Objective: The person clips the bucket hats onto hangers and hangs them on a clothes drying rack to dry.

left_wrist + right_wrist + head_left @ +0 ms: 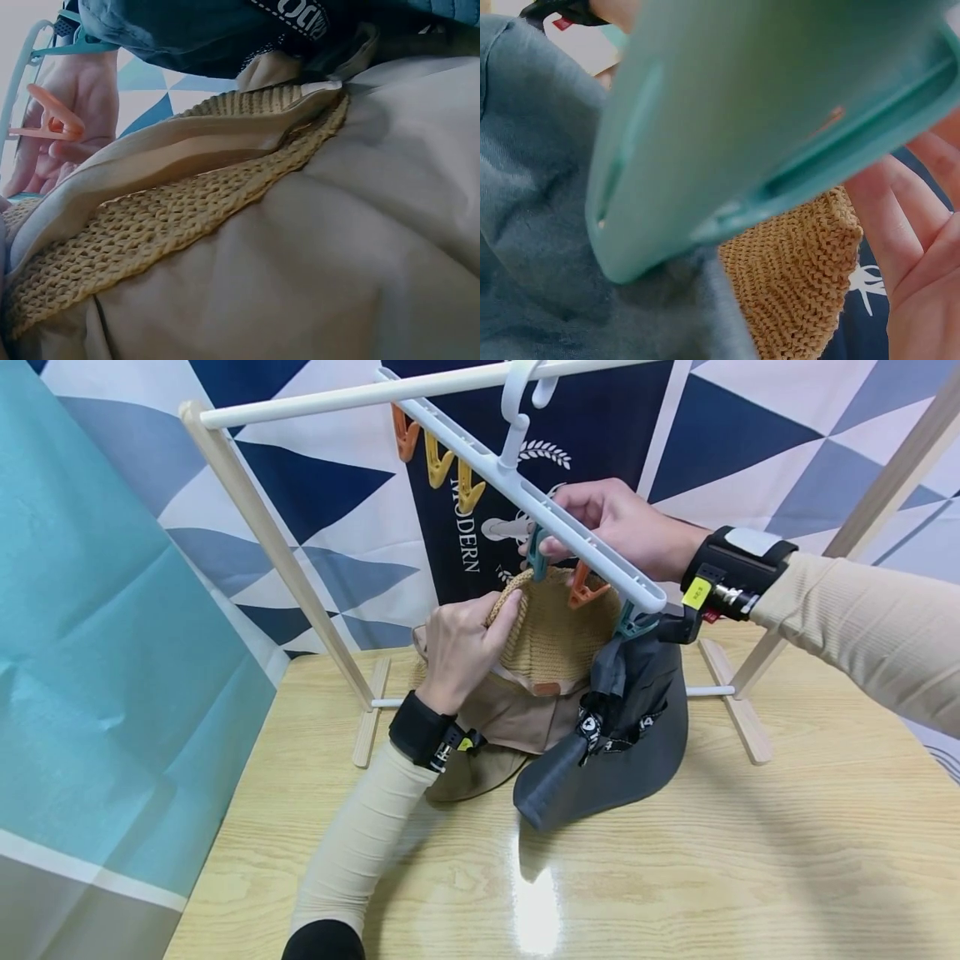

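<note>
From the person's head, one camera looks forward and down over the desk and rack. At the left wrist, another peers closely across the knit hat towards an orange clip; the right wrist's faces a teal clip, nearer still. All three share the knit hat.

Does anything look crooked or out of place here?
Yes, the hanger slants across the rail instead of lining up with it, and the gray hat, clipped at its near end, looks bunched. I see no spill or damage.
</note>
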A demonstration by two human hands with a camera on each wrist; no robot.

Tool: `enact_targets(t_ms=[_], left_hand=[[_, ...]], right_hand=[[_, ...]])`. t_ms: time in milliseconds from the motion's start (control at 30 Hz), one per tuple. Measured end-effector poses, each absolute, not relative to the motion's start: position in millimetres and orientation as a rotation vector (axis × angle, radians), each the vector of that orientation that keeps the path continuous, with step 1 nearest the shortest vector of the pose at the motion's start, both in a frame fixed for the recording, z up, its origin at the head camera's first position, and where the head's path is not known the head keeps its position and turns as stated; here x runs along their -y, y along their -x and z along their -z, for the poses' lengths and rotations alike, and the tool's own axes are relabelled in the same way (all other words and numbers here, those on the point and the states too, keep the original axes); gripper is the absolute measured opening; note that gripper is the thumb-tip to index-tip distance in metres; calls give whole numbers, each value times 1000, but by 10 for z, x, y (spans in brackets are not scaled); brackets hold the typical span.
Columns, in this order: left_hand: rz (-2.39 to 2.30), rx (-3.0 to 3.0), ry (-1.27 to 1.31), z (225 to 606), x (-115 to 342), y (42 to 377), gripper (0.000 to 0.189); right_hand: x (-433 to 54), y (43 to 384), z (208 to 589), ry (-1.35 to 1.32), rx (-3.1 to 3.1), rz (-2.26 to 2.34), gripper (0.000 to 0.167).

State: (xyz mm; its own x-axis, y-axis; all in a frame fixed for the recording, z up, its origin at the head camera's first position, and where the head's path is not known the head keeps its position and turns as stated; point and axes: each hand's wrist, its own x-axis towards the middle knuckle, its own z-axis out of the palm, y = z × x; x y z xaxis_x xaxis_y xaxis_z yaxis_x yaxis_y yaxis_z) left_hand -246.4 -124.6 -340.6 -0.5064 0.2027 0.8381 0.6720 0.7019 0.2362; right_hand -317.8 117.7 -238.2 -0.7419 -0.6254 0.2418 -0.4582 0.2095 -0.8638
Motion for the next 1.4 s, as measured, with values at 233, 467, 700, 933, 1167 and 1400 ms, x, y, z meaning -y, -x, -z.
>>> enact_targets(t_ms=[233, 467, 700, 933, 1167, 1400], left_hand=[[743, 2033, 686, 3415, 1234, 2452, 51], [749, 2026, 693, 3388, 1226, 2441, 50], [761, 2032, 693, 3388, 1223, 2439, 50], [771, 2034, 691, 3393, 1220, 2438, 51], [765, 2037, 692, 3400, 1218, 2439, 51], [778, 2035, 694, 3395, 1222, 2431, 50]], right_hand=[[-1198, 3190, 2364, 1065, -2290, 1548, 11], [-1227, 3183, 2342, 1063, -2260, 1543, 13], [-1221, 3178, 2346, 1066, -2261, 1544, 13], [-1213, 3164, 2346, 1033, -2291, 1540, 14], [-1218, 3163, 2360, 1028, -2301, 1544, 15], [-1209, 3172, 2368, 1048, -2303, 1549, 17]])
